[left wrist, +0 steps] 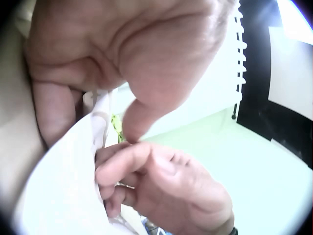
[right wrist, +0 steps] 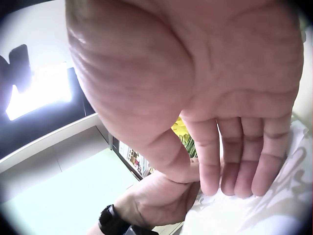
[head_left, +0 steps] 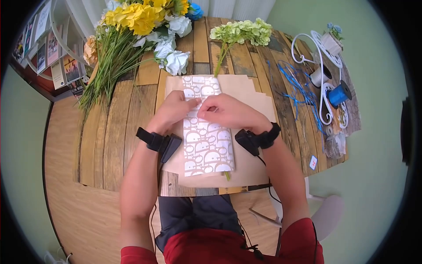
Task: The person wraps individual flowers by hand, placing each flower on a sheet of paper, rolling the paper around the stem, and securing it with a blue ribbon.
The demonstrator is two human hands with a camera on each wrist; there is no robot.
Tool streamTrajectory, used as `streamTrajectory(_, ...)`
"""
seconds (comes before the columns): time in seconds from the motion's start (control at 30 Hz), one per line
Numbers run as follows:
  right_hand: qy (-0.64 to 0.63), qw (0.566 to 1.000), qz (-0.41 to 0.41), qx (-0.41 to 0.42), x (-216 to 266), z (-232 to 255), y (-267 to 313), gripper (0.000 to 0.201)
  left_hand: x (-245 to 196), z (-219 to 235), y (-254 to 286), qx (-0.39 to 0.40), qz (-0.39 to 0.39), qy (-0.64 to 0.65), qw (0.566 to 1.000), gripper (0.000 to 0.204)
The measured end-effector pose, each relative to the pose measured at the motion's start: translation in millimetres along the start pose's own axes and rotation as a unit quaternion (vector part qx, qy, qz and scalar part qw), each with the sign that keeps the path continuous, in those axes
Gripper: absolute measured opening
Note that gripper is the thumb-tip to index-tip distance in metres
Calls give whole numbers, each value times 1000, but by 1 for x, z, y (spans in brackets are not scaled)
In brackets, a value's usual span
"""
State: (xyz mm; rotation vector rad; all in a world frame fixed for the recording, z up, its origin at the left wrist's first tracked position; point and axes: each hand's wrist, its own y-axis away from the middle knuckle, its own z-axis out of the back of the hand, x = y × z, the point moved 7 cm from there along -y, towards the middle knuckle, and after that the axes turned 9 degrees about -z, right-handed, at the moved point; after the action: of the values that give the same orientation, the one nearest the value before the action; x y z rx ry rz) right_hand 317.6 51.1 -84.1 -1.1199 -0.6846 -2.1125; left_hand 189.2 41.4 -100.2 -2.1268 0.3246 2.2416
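The right hand (head_left: 229,111), fingers loosely extended, touches the lettered wrapping paper (head_left: 206,147), seemingly steadying it around the stem (head_left: 227,176), while the left hand's (head_left: 171,109) hold is unclear.

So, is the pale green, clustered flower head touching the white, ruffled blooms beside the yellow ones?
Apart. The head view shows brown wooden tabletop between the green flower head and the white blooms.

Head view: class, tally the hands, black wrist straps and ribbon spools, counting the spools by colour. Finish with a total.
Hands: 2
Black wrist straps: 2
Blue spool: 1
Silvery-white spool: 1
Total: 6
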Motion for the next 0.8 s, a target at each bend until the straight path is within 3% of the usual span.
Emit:
streamTrajectory(0.07,-51,993,-65,-86,-2,17,12,18,19,10,-12,-30,-8,-45,999,30)
streamTrajectory(0.1,-50,993,-66,-85,-5,19,16,18,22,13,-15,-31,-8,-43,999,30)
streamTrajectory(0.17,-53,967,-93,-231,-15,42,28,21,18,25,-19,-57,-41,-263,962,34)
streamTrajectory(0.2,-53,967,-93,-231,-21,44,30,21,15,24,-17,-57,-41,-263,962,34)
streamTrajectory(0.27,-8,951,-132,-278,-35,51,34,27,6,23,-11,-69,-30,-322,944,52)
streamTrajectory(0.4,-113,944,-216,-224,-35,41,32,33,0,18,-8,-64,-34,-362,929,39)
streamTrajectory(0.5,-126,949,-215,-191,-36,39,23,38,-1,16,-7,-62,-44,-308,948,35)
streamTrajectory(0.53,-128,950,-215,-189,-39,40,20,39,6,10,-9,-38,-39,-149,987,35)
streamTrajectory(0.57,-130,950,-214,-187,-41,39,18,40,9,3,-10,-13,-32,15,999,35)
streamTrajectory(0.7,-203,931,-238,-189,-46,44,25,48,-10,-9,1,-8,-10,40,999,51)
streamTrajectory(0.77,-256,909,-252,-213,-58,55,35,62,-13,-20,1,19,-9,248,969,72)
streamTrajectory(0.8,-256,909,-253,-212,-62,60,40,62,-12,-18,0,19,-9,248,969,72)
